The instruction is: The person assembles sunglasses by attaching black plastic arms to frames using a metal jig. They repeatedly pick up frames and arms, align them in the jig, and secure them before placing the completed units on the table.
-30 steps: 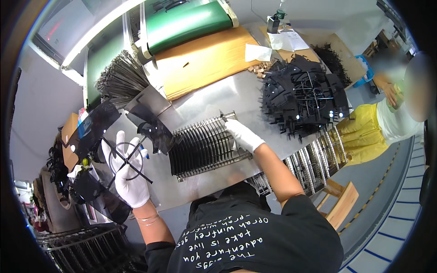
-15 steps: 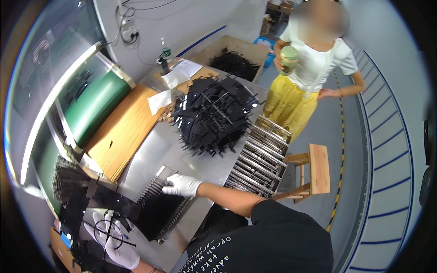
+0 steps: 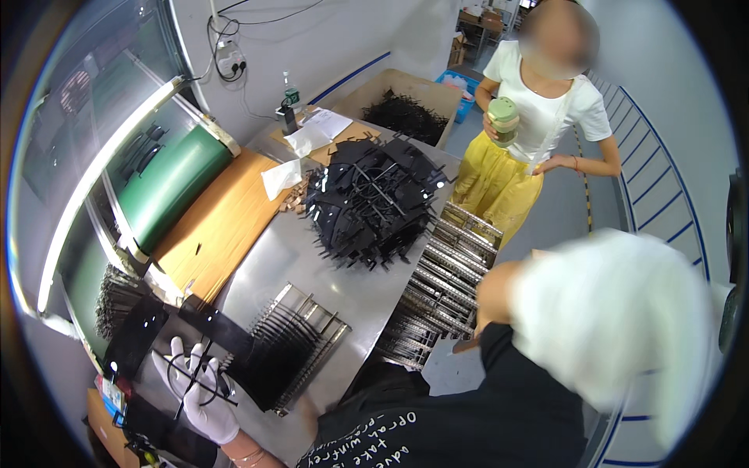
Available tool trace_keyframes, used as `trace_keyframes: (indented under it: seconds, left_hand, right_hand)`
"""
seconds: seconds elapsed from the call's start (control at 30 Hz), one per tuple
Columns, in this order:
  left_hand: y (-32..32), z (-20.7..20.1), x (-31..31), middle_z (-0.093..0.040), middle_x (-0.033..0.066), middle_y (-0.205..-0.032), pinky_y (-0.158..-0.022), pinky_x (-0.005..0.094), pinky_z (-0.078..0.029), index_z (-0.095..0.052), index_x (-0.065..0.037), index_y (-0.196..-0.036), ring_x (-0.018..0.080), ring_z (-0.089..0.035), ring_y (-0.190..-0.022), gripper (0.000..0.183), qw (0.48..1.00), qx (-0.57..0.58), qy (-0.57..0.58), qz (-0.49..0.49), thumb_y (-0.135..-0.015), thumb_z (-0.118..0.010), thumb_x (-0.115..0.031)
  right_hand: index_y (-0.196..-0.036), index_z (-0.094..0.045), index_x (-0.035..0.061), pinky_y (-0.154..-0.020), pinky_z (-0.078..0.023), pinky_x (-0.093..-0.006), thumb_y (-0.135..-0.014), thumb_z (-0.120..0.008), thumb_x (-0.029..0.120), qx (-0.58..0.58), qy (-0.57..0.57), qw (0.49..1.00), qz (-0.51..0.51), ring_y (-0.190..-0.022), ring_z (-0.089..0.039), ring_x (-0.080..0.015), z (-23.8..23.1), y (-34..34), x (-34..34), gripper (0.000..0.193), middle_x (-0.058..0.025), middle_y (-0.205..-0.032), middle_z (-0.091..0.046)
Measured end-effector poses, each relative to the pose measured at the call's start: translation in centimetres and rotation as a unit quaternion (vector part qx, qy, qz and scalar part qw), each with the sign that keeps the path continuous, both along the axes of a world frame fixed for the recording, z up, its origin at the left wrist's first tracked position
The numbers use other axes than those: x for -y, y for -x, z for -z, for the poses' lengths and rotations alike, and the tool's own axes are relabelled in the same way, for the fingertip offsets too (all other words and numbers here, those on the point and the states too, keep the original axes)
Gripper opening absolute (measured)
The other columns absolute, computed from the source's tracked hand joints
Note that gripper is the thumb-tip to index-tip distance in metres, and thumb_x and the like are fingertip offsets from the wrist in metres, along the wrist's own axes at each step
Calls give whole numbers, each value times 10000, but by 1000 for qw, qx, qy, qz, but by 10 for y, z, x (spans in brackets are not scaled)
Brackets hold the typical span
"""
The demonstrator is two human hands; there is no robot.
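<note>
By the left end of the metal bench (image 3: 324, 285), the left hand (image 3: 209, 405) grips a black frame (image 3: 195, 380) with dark blades (image 3: 217, 327) around it. Looks partway: the rack (image 3: 329, 340) beside it's well loaded, right end bare metal. The right hand (image 3: 612, 312) is a close-up blur, can't tell its grip.

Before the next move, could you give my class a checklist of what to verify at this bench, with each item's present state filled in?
1. Left hand holding the black ring-and-cross part: ok.
2. Right hand at the metal rack of dark blades: not ok; it is raised close to the camera.
3. Right hand empty: cannot tell; it is blurred.
4. Metal rack resting on the table: ok.
5. Pile of black parts apart from the metal rack: ok.
6. Co-worker away from the left hand: ok.
</note>
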State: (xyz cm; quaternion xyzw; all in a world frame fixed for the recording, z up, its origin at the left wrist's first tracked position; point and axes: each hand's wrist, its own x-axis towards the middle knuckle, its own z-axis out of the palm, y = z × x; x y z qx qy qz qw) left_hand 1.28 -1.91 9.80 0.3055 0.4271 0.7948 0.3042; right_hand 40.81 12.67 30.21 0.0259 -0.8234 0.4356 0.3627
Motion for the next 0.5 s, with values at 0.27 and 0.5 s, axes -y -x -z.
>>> trace_keyframes:
  seconds: [0.27, 0.5]
  left_hand:
    - [3, 2, -5, -343, 205, -1650, -1014, 396, -542, -182, -158, -1686, 324, -561, -1317, 936, 998, 13, -10, 59, -846, -595, -175]
    - [0, 1, -15, -365, 224, -1635, -974, 383, -577, -189, -130, -1681, 324, -599, -1282, 945, 996, 7, 9, 87, -822, -571, -222]
  right_hand:
    - [-1073, -746, 29, -547, -421, -319, -914, -665, 57, -94, -10, 967, -238, -664, -623, -186, -46, -9, 61, 181, -94, -846, -696]
    - [-993, -744, 37, -439, -350, -304, -932, -590, 27, -203, -12, 960, -192, -522, -551, -161, -35, -15, 134, 166, -76, -729, -644]
